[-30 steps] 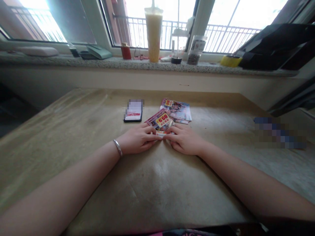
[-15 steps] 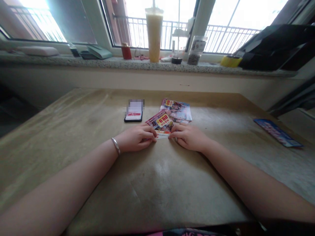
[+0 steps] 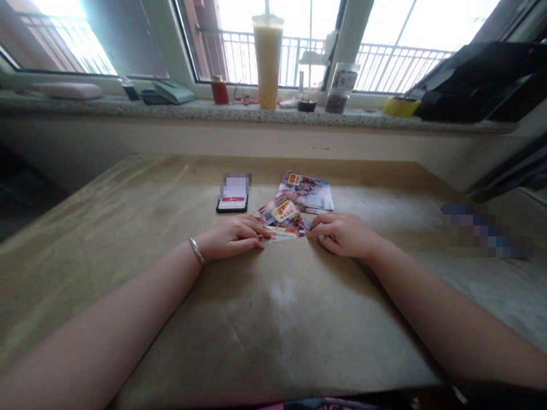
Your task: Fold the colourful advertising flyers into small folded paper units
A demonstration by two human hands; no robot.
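Observation:
A colourful printed flyer (image 3: 282,218) with a yellow price tag lies on the tan table (image 3: 273,319). My left hand (image 3: 231,238), with a silver bracelet on its wrist, pinches the flyer's near left edge. My right hand (image 3: 344,234) pinches its near right edge. Both hands rest on the table with fingers curled. A stack of similar flyers (image 3: 308,192) lies just behind.
A black phone (image 3: 233,195) lies left of the flyers. A blurred blue item (image 3: 485,230) sits at the table's right. The stone windowsill (image 3: 128,107) holds a tall yellow drink cup (image 3: 268,60), a red can (image 3: 220,91), a jar (image 3: 339,88) and a black case (image 3: 478,85).
My hands have moved apart along the flyer's near edge, the right one sliding to the right. The flyer now lies flatter and wider between them.

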